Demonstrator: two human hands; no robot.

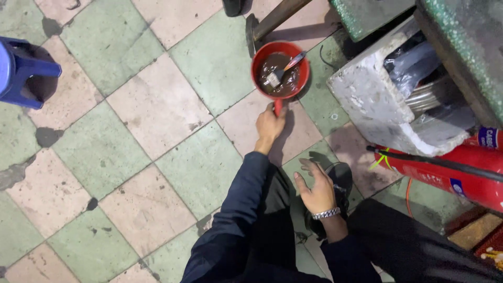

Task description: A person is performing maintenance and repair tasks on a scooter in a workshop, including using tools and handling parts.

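Note:
A red plastic scoop (258, 62) stands on the tiled floor, filled with dark brown liquid. A brush (283, 69) with a red and silver handle rests in it. My left hand (270, 126) reaches forward and grips the scoop's short red handle (277, 107). Nearer to me, my right hand (314, 189) hovers palm down with fingers spread above my black shoe (341, 177), holding nothing. A silver bracelet (326, 213) circles that wrist. Both arms wear dark navy sleeves.
A white foam box (367, 99) holding black bags and metal rings sits to the right of the scoop. A red fire extinguisher (445, 170) with a black hose lies beside it. A blue plastic stool (23, 71) stands far left. A green-topped bench (461, 47) overhangs top right.

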